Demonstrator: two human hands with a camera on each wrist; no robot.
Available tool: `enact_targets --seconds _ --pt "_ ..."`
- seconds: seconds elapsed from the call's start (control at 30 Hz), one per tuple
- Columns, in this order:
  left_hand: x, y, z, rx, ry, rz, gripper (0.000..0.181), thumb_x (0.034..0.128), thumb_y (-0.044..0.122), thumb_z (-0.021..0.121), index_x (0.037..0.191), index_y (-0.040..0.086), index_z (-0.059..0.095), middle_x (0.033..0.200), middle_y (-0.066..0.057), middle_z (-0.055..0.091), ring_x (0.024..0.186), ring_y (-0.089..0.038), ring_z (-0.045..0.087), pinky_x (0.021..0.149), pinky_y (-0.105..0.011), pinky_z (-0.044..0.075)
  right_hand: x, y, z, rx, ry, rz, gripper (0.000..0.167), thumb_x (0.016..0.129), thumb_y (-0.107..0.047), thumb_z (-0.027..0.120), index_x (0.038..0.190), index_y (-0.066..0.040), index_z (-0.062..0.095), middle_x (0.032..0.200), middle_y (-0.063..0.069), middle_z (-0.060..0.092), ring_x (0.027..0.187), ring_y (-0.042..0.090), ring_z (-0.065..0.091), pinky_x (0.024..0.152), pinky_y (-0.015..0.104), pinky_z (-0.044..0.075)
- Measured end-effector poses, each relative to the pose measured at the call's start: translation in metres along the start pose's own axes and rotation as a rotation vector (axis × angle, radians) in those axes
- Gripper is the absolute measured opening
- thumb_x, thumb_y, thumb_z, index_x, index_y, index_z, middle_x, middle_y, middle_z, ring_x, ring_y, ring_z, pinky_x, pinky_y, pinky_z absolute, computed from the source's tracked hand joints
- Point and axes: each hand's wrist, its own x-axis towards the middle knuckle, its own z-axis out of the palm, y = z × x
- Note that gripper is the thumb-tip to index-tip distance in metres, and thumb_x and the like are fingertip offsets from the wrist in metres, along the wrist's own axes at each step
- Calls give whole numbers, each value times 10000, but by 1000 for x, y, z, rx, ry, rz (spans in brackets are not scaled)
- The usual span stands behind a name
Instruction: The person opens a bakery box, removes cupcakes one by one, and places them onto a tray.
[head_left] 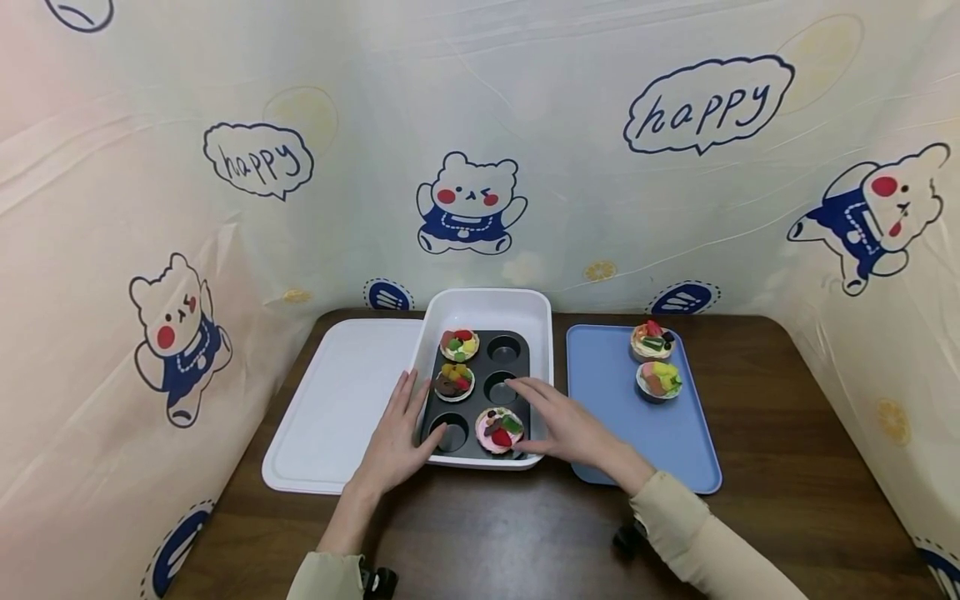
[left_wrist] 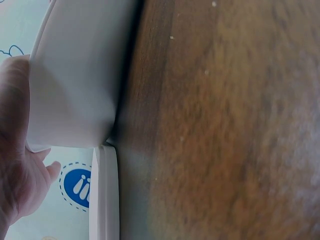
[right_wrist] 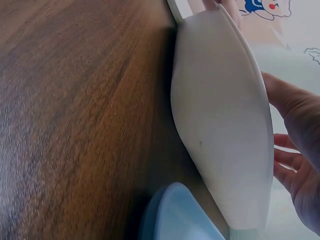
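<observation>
A dark muffin tin (head_left: 480, 400) lies inside a white bin (head_left: 487, 304). Its left column carries one cupcake (head_left: 459, 344) at the back and one brown-topped cupcake (head_left: 453, 382) in the middle. A pink cupcake (head_left: 500, 431) sits in the front right cup. My left hand (head_left: 397, 437) rests over the bin's left rim, fingers straight, thumb reaching toward the bare front left cup. Over the right rim stretches my right hand (head_left: 562, 423), its fingers spread above the middle right cup and its thumb close beside the pink cupcake; contact is unclear.
On the right, a blue tray (head_left: 615, 417) bears two more cupcakes, one with berries (head_left: 652, 341) and one with yellow topping (head_left: 658, 381). A white tray (head_left: 322, 417) lies left of the bin. Brown wooden table (head_left: 480, 533) extends in front; a printed curtain (head_left: 360, 208) hangs behind.
</observation>
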Motion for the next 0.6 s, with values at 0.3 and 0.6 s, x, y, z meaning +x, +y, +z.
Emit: enact_targets --seconds 0.3,0.6 --pt "1 0 1 2 7 5 877 1006 510 713 1717 116 383 1873 -99 144 1745 -367 126 1310 -699 337 6 -6 3 31 -51 1 998 881 -398 942 1692 -151 415 1679 141 499 1459 329 610 1136 561 590" --pt "1 -1 1 1 -2 -2 883 1007 512 712 1721 119 373 1874 -101 139 1746 -368 120 1315 -697 329 16 -9 9 50 -118 -5 894 901 -348 933 1644 -116 492 1657 176 528 1472 363 597 1183 582 558"
